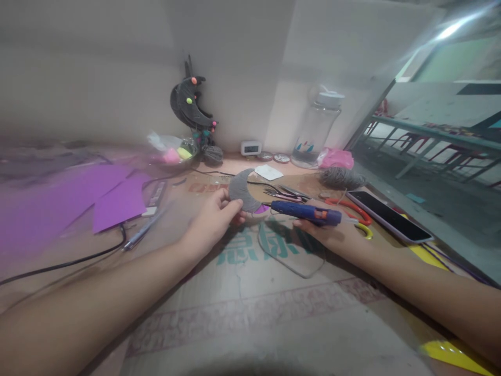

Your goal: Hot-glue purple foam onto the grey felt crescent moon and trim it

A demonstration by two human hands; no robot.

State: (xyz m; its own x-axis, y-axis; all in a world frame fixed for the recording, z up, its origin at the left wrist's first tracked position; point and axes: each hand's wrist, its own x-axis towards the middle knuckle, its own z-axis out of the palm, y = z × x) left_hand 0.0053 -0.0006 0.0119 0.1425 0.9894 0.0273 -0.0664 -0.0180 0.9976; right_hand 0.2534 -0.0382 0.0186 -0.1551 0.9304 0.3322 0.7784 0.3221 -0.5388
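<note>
My left hand [213, 216] pinches a grey crescent-shaped cutout [241, 190] above the cardboard-covered table [250, 292]. A purple piece [261, 209] shows at the crescent's lower tip. My right hand [319, 232] grips a blue glue gun [307, 212] lying sideways, its nozzle pointing left at that lower tip. Both hands are closed on what they hold. Just below the hands lies a curved grey wire outline [291, 256] on the cardboard.
A finished black moon ornament [191, 104] leans on the wall. Purple paper sheets [117, 201], a black cable [70, 261], scissors [284, 194], red-handled scissors [352, 209], a phone [387, 215], a clear jar [317, 128], a small clock [250, 148] and grey yarn [340, 178] surround the hands.
</note>
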